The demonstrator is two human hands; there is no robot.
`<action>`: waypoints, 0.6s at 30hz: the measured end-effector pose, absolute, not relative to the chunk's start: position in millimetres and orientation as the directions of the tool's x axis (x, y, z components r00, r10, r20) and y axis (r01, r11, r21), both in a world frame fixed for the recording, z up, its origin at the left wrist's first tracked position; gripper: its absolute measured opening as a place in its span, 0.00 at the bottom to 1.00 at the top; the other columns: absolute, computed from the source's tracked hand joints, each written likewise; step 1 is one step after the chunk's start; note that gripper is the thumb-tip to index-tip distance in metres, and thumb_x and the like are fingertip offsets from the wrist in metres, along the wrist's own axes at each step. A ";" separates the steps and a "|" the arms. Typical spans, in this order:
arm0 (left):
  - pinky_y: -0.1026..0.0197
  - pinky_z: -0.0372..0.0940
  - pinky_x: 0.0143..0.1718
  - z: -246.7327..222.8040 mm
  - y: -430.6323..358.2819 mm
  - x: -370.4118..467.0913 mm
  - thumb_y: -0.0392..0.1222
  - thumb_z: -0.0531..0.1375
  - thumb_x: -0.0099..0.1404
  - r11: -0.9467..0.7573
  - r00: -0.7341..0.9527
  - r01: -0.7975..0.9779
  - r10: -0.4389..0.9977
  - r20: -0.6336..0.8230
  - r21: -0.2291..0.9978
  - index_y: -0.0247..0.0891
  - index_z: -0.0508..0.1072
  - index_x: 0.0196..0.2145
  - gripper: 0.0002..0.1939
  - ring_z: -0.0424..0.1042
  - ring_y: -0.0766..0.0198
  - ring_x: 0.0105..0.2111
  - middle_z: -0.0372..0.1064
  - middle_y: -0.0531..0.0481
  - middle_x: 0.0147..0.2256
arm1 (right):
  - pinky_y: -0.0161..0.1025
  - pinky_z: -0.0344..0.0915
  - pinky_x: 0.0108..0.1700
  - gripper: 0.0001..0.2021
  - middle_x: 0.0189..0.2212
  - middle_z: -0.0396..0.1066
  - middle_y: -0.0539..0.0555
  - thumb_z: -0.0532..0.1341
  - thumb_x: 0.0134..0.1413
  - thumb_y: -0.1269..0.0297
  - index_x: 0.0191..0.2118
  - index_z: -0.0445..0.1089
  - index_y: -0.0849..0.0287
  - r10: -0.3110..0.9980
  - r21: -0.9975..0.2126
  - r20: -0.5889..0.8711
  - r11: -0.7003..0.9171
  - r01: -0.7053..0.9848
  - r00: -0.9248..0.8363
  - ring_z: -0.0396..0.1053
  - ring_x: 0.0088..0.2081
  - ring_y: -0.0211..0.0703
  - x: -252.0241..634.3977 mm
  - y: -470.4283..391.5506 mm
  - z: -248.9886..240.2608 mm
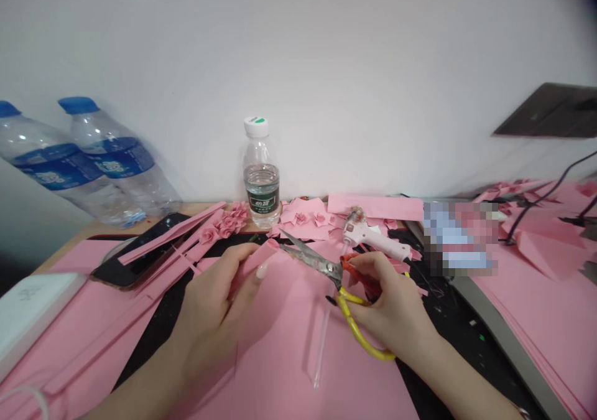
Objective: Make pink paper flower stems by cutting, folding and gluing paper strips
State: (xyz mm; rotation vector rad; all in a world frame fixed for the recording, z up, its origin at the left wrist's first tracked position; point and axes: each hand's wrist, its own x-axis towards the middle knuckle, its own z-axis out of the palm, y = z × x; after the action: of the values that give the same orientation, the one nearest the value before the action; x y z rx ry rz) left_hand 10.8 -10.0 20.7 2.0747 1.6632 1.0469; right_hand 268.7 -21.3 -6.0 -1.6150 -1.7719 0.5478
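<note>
A small rolled piece of pink paper [259, 256] is pinched between the thumb and fingers of my left hand [219, 295]. My right hand [389, 298] grips scissors [321, 264] with one red and one yellow handle. Their blades are parted and point left, the tips close to the end of the paper roll; whether they touch it I cannot tell. Beneath both hands lies a large pink paper sheet [289, 370]. On it, below the scissors, rests a thin clear stick [321, 351].
A white-capped water bottle [262, 177] stands by the wall, with pink paper flowers [226, 224] beside it. Behind my right hand lies a pink glue gun [375, 239]. Two large bottles [121, 165] lean at left near a phone [140, 252]; a black cable [536, 196] runs at right.
</note>
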 end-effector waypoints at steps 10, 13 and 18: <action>0.62 0.65 0.30 19.6 -11.1 10.6 0.53 0.51 0.71 -0.308 0.079 0.742 0.922 0.379 0.595 0.43 0.72 0.47 0.16 0.74 0.60 0.32 0.77 0.52 0.36 | 0.49 0.76 0.41 0.15 0.41 0.79 0.56 0.64 0.47 0.64 0.43 0.66 0.52 0.990 -0.714 0.142 0.108 0.692 -0.008 0.78 0.43 0.54 272.8 -19.7 -10.3; 0.62 0.65 0.31 19.2 -11.0 10.1 0.52 0.52 0.71 -0.321 0.098 0.740 0.920 0.378 0.590 0.43 0.72 0.47 0.16 0.76 0.59 0.34 0.78 0.52 0.37 | 0.48 0.76 0.41 0.12 0.41 0.79 0.57 0.63 0.48 0.63 0.41 0.66 0.53 0.991 -0.728 0.134 0.107 0.678 -0.013 0.78 0.43 0.55 273.9 -19.8 -10.2; 0.63 0.66 0.30 18.5 -10.4 11.8 0.53 0.51 0.71 -0.328 0.096 0.723 0.919 0.381 0.609 0.43 0.73 0.47 0.16 0.76 0.59 0.34 0.78 0.51 0.39 | 0.48 0.77 0.42 0.11 0.43 0.79 0.58 0.65 0.47 0.62 0.37 0.65 0.53 0.991 -0.745 0.133 0.107 0.659 -0.010 0.78 0.44 0.55 274.3 -18.6 -12.4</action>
State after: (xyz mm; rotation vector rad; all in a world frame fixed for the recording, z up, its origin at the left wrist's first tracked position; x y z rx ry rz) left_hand 11.8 -10.4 18.5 2.1097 1.6344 1.0608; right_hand 274.3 -18.6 -12.4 -1.6193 -1.7380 0.6527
